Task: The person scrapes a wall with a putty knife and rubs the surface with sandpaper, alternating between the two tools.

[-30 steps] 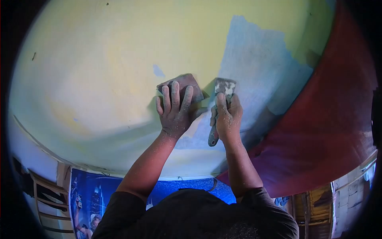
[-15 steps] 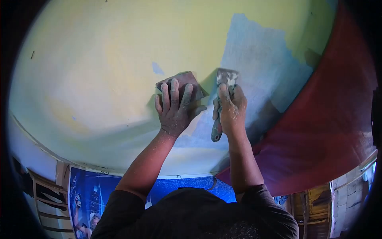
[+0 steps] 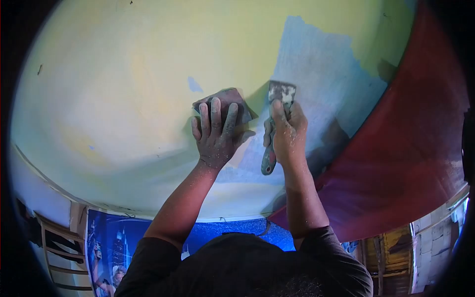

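Observation:
My left hand (image 3: 216, 141), dusty and with its fingers spread, lies flat over a dark reddish-brown piece of sandpaper (image 3: 233, 94) against the pale yellow painted wall (image 3: 148, 74). The sheet's corners stick out past the fingertips and to the right. Beside it, my right hand (image 3: 290, 136) is closed around the handle of a putty knife (image 3: 282, 91), thumb up toward the blade. The blade points upward, smeared with white residue, and overlaps the left edge of a bluish-grey patch (image 3: 321, 64) where the yellow coat is absent.
A dark red surface (image 3: 410, 148) borders the wall on the right along a curved edge. Below, a blue printed banner (image 3: 213, 240) hangs behind my body. A wooden rack (image 3: 62, 252) stands at lower left, wooden boards (image 3: 391, 252) at lower right. A small bluish spot (image 3: 194, 84) marks the wall.
Both hands have barely shifted. The putty knife sits slightly higher in view, and the whole wall has moved a few pixels left.

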The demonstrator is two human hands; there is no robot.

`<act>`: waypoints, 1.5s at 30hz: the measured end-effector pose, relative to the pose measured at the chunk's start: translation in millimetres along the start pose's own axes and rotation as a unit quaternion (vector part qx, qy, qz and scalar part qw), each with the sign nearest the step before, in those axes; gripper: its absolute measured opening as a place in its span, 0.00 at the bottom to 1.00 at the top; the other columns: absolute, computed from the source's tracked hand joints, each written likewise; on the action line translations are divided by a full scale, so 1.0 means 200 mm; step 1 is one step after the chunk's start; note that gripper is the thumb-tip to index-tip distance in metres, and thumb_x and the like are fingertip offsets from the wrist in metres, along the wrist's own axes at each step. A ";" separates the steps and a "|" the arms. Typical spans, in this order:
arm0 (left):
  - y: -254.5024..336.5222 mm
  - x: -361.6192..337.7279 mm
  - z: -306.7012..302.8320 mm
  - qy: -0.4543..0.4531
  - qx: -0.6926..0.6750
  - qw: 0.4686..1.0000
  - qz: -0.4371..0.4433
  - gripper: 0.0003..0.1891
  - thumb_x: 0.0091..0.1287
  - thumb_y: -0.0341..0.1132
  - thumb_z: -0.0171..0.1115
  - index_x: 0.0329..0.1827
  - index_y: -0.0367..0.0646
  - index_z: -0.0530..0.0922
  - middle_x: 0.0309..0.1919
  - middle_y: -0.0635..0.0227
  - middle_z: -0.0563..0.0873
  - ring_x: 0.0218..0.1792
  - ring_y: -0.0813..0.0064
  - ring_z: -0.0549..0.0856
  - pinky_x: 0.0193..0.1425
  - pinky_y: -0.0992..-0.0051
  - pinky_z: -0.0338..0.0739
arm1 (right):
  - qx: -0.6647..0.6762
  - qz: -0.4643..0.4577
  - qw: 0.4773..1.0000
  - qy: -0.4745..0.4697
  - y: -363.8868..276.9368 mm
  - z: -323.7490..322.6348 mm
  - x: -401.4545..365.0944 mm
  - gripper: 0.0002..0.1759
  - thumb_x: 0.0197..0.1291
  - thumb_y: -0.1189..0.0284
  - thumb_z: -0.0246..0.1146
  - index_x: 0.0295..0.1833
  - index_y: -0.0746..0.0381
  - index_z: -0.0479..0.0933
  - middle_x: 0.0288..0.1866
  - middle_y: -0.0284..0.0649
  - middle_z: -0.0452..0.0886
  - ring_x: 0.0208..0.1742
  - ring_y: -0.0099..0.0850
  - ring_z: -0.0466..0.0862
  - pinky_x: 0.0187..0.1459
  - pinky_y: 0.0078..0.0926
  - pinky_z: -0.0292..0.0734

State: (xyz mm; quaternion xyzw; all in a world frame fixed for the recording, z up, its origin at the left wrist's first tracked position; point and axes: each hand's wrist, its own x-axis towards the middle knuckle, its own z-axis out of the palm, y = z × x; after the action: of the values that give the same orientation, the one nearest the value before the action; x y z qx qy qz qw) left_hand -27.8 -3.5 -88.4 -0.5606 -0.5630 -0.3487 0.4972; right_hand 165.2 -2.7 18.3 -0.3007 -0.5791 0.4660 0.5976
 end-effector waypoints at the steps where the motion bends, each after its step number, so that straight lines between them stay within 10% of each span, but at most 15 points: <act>1: 0.00 0.01 0.00 0.004 -0.003 1.000 -0.002 0.49 0.74 0.79 0.60 0.89 0.55 0.73 0.89 0.43 0.68 0.89 0.37 0.63 0.91 0.38 0.40 | 0.006 0.003 1.000 0.002 0.02 0.00 -0.01 0.17 0.89 0.62 0.62 0.50 0.67 0.71 0.25 0.37 0.77 0.17 0.23 0.75 0.18 0.26 0.69; 45: -0.02 0.07 -0.04 0.009 -0.027 1.000 0.007 0.49 0.75 0.75 0.64 0.88 0.48 0.74 0.89 0.37 0.65 0.91 0.35 0.59 0.92 0.39 0.37 | 0.040 -0.024 0.999 0.013 -0.11 0.03 0.08 0.19 0.86 0.58 0.65 0.47 0.64 0.74 0.27 0.37 0.78 0.19 0.24 0.75 0.21 0.27 0.70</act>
State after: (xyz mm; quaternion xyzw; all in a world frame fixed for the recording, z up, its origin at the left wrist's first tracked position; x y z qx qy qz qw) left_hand -28.9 -6.9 -72.9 -0.5742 -0.5450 -0.3658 0.4894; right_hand 161.6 3.2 45.2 -0.2687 -0.5587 0.4707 0.6278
